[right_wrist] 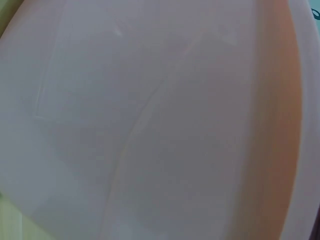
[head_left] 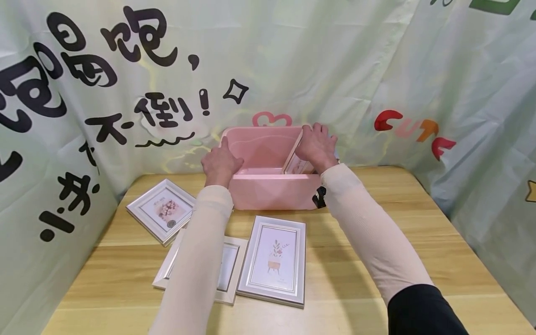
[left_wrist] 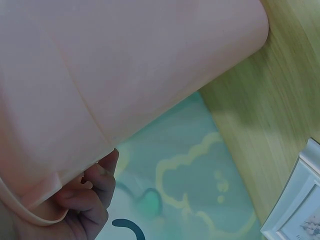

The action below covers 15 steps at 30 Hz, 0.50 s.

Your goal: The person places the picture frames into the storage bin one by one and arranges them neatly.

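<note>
A pink plastic bin [head_left: 274, 191] stands at the back of the wooden table. My left hand [head_left: 219, 163] grips its left rim; in the left wrist view the fingers [left_wrist: 90, 200] curl under the rim's edge. At the bin's right end, my right hand [head_left: 317, 146] holds the top of a picture frame [head_left: 296, 164] that stands tilted inside. The hand covers much of this frame, and its far fingers are partly hidden. Only the bin's pink wall [right_wrist: 150, 125] fills the right wrist view, with no fingers showing.
Nearer on the table [head_left: 347, 279] lie a frame with a potted-plant print [head_left: 274, 260], a frame with a flower print [head_left: 167, 211], and paler framing [head_left: 234, 265] partly under my left sleeve. A printed curtain [head_left: 318, 60] hangs close behind the bin.
</note>
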Each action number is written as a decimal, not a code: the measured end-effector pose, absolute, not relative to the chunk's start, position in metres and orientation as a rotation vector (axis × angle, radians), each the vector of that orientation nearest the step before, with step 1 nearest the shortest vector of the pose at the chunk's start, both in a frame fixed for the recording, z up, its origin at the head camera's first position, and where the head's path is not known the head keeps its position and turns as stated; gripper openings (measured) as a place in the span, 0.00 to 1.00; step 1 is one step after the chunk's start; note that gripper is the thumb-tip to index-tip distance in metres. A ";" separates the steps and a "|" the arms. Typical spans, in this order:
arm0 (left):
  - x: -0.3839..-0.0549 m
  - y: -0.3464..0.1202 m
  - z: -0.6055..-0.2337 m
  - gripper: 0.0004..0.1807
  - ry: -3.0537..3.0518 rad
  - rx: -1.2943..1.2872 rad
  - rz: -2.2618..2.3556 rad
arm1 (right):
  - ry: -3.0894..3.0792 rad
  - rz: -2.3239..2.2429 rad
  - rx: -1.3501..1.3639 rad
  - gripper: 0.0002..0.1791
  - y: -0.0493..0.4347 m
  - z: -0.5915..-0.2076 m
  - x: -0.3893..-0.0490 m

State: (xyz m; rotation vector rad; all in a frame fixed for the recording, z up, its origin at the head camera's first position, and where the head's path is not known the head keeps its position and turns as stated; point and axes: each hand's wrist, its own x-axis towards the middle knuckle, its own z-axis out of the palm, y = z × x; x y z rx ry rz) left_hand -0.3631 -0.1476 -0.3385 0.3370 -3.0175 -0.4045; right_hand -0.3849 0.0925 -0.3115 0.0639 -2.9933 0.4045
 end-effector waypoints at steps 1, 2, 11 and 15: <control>-0.363 -0.147 -0.338 0.47 -3.019 0.339 -0.403 | -3.000 0.398 0.066 0.31 0.093 -0.311 -0.385; -0.362 -0.147 -0.337 0.47 -3.022 0.340 -0.403 | -3.006 0.394 0.068 0.32 0.093 -0.311 -0.385; -0.361 -0.147 -0.336 0.47 -3.034 0.349 -0.407 | -3.062 0.369 0.099 0.36 0.095 -0.310 -0.384; -0.361 -0.147 -0.336 0.47 -3.037 0.339 -0.398 | -3.098 0.360 0.121 0.39 0.095 -0.309 -0.383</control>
